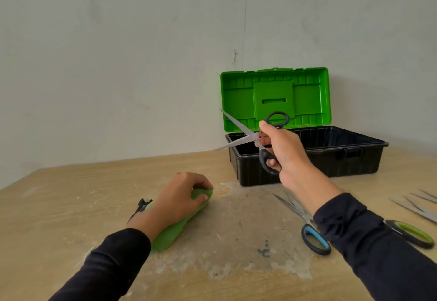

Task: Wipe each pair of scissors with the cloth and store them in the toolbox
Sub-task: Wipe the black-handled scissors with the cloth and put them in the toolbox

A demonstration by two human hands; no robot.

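Note:
My right hand (pixel 285 149) holds black-handled scissors (pixel 246 135) in the air, blades spread apart and pointing left, just in front of the toolbox. The toolbox (pixel 354 159) has a black base and a green lid (pixel 274 97) standing upright against the wall. My left hand (pixel 179 196) rests on the table, fingers closed on a folded green cloth (pixel 170 232). Scissors with a blue-lined handle (pixel 315 240) lie on the table under my right forearm. Scissors with a green-lined handle (pixel 413 233) lie further right.
More scissor blades (pixel 423 206) lie at the right edge of the wooden table (pixel 59 206). A small black item (pixel 140 206) pokes out beside the cloth. White wall stands close behind the toolbox. The tabletop centre is worn and stained.

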